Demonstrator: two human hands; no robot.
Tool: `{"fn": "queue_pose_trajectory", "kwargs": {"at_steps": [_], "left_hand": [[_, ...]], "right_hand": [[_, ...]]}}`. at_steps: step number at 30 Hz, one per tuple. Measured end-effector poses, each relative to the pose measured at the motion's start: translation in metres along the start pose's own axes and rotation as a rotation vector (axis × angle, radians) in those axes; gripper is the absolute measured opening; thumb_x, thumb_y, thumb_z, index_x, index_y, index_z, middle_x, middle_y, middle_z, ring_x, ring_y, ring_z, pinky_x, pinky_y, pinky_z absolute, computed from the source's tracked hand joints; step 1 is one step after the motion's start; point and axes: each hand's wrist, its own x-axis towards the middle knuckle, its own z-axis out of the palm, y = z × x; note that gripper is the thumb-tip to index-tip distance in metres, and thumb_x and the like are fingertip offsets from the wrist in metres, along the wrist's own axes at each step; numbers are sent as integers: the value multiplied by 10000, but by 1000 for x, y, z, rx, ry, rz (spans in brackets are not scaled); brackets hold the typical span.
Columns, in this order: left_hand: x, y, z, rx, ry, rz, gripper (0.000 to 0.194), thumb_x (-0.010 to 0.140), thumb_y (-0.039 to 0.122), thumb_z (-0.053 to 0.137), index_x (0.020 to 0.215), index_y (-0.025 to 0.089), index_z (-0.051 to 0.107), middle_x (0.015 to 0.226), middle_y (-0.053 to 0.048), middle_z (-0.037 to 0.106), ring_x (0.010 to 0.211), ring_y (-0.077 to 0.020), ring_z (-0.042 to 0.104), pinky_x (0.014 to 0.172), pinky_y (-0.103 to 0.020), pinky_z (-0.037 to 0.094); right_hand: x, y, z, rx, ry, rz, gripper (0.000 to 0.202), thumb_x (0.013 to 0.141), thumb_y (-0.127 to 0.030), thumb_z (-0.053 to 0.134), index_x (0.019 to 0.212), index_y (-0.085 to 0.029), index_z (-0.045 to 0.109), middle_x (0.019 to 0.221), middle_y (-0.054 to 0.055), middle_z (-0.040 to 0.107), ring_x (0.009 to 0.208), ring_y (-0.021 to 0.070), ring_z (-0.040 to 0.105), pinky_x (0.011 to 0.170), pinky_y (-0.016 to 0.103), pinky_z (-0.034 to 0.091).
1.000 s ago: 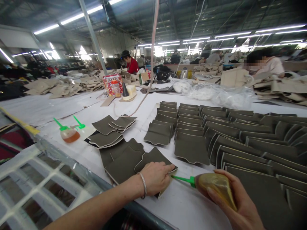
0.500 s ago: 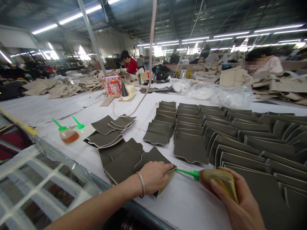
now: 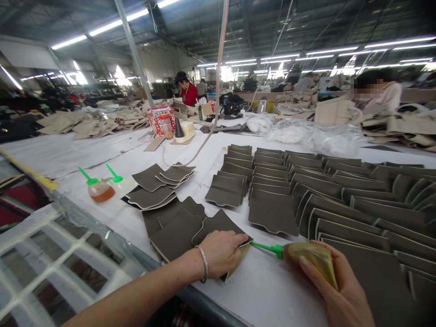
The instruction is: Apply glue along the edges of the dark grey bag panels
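Observation:
My right hand (image 3: 340, 284) is wrapped round a soft squeeze bottle (image 3: 315, 263) of yellowish-brown liquid with a long green nozzle. The nozzle tip meets the right corner of a dark grey-brown panel (image 3: 218, 227), which looks like leather with pale cut edges. My left hand (image 3: 221, 254), with a bracelet on the wrist, holds that panel near the same corner. Its index finger is stretched along the top, and the thumb is hidden. Below the fingers a yellowish surface shows at the edge. Similar panels (image 3: 177, 231) lie overlapped beneath and to the left.
Rows of overlapping dark panels (image 3: 272, 213) cover the right side of the white table (image 3: 190, 181). Two more green-nozzled bottles, one with amber liquid (image 3: 102, 193), stand left. A hose (image 3: 218, 91) hangs down to the table. Co-workers (image 3: 190, 93) sit beyond beige piles.
The camera view has shifted slightly. My hands, the bottle and the panel hold nearly the same positions relative to each other.

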Motion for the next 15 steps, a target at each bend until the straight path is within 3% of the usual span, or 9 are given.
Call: {"fn": "queue_pose_trajectory", "kwargs": {"at_steps": [5,11,15], "left_hand": [[-1,1,0,3,6,-4,481,923,237,378,1367,279,558,1063,-61,720,952,-287,697,831,-411,553],[-2,1,0,-7,10,7,481,931,230,365,1374,269,547,1086,-61,716,954,-278,695,834,-403,550],[-2,1,1,8,18,-5,470,930,234,368,1362,273,549,1064,-55,714,945,-280,692,818,-399,546]], "right_hand": [[-11,-1,1,50,-98,20,695,734,-654,737,1258,-239,546,1114,51,666,1000,319,639,850,365,526],[-4,-5,4,38,22,9,719,703,-672,762,1262,-280,535,1140,30,644,1039,305,601,892,365,480],[-18,10,3,4,-41,44,713,720,-690,748,1279,-304,533,1186,23,633,1069,301,600,919,361,458]]}}
